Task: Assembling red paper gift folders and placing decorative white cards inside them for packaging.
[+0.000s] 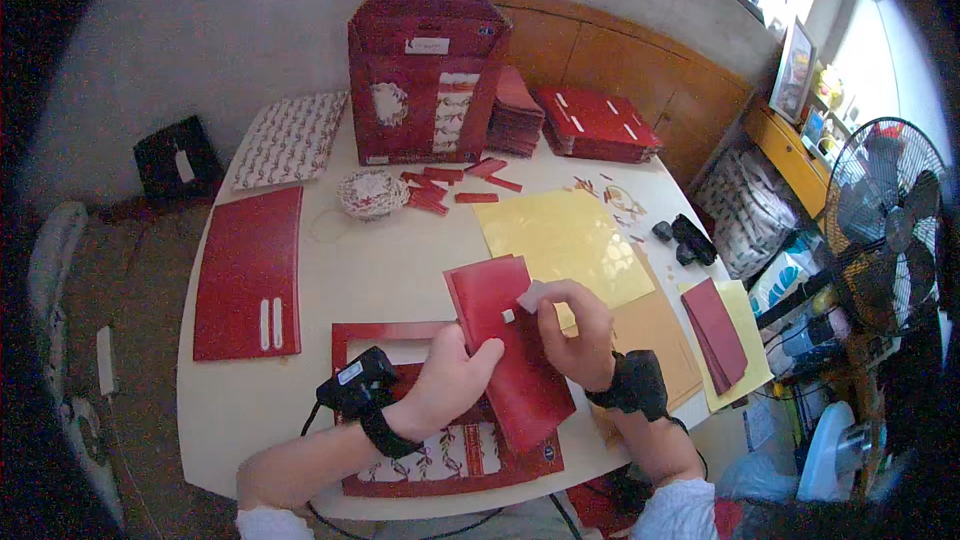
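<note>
A folded red cardboard piece point(505, 340) is tilted over the table, with my left hand point(456, 382) closed on its left edge, thumb on top. On its face is a small white square point(508, 317). My right hand point(578, 332) pinches a small greyish-white scrap point(531, 296) between thumb and forefinger, just above the card's right edge. Beneath the card, partly hidden by it and my left arm, lies a flat red box panel point(365, 331) with a cut-out window and a white printed area.
A tall red box point(425, 60) stands at the back beside red card stacks point(600, 123). A white basket point(371, 195) and red strips point(428, 198) sit mid-table. Yellow sheets point(560, 240) lie right of centre, a red panel point(250, 275) left. A fan point(890, 230) stands far right.
</note>
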`<state>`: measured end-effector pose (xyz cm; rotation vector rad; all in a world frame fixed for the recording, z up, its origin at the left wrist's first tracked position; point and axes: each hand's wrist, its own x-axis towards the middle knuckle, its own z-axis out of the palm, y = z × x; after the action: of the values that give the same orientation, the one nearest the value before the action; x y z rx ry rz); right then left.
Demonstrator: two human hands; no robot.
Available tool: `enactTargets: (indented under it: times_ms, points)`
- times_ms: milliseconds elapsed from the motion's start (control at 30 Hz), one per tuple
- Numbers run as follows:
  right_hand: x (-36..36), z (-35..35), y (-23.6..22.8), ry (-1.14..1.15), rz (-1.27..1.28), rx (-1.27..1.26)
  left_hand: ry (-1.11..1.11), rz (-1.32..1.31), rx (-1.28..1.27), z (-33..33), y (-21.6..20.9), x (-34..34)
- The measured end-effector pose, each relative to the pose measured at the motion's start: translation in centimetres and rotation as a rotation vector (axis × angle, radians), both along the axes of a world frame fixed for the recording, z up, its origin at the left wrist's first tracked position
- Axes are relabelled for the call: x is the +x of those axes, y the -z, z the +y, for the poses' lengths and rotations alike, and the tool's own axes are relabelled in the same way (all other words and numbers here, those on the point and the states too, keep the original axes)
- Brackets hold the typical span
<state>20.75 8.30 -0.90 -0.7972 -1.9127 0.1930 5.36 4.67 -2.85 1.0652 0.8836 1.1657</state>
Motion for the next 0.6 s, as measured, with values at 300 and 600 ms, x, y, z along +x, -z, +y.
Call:
enactTargets:
  times_ms: [300, 600]
  points:
    - [1.1, 0.2, -0.8, -0.266, 0.474, -0.566, -0.002, 0.014, -0.087, 0.2, -1.6, -0.9]
    - [1.7, 5.7, -0.5, -0.176, 0.457, -0.620, -0.224, -0.068, -0.120, 0.4, -1.9, -6.2]
